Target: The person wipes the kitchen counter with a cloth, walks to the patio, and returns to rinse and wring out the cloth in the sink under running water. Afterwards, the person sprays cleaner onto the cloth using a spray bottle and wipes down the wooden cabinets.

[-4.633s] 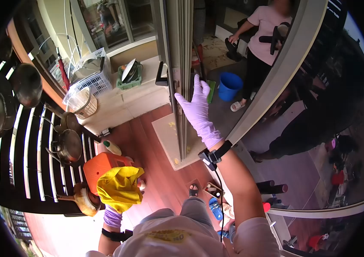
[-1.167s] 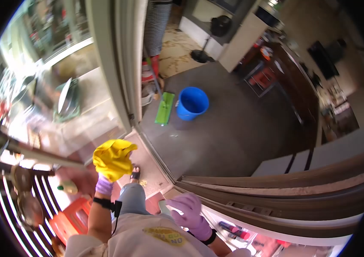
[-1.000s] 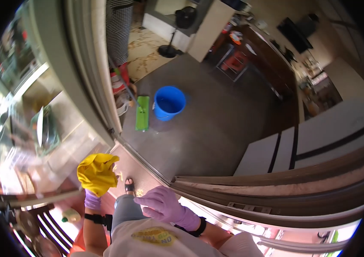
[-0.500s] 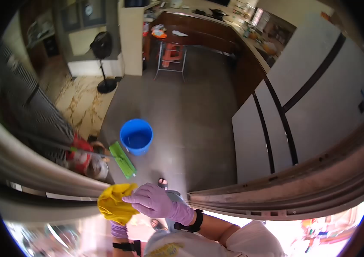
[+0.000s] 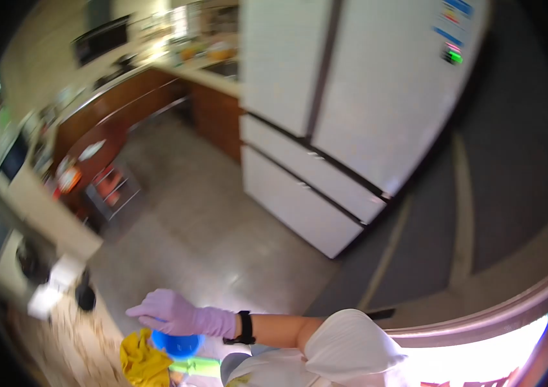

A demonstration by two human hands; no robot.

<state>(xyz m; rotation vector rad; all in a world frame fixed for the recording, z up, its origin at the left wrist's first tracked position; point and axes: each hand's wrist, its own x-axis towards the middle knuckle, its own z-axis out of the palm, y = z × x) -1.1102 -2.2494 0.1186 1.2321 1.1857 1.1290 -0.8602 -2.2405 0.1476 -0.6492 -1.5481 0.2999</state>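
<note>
The right hand point(image 5: 171, 313) wears a purple glove and holds nothing. Its fingers point(image 5: 142, 311) are stretched out and close together, pointing away to the side, with the palm facing down. A black band point(image 5: 244, 327) goes around the wrist just behind the glove, and the bare arm runs back to a white sleeve point(image 5: 345, 338).

Just under the hand and a little past the fingertips is a yellow cloth point(image 5: 142, 364), all bunched up. The right hand is above it, and I cannot tell if they touch. The left hand is hidden under the cloth, so I cannot tell how it grips.

Right below the palm is a blue bucket point(image 5: 177, 344). The hand covers its top edge. Next to the bucket, closer to the body, is a bit of a green mop pad point(image 5: 193, 367).

Far above the hand stands a big white fridge point(image 5: 345, 122) with 2 doors on top and drawers below. The grey floor point(image 5: 209, 232) lies between the hand and the fridge. Up and off to the side of the fingers are brown cabinets point(image 5: 151, 103) and a small stool with red on it point(image 5: 113, 187). A black fan base point(image 5: 85, 298) sits on the floor just past the fingertips. The picture is blurry.
</note>
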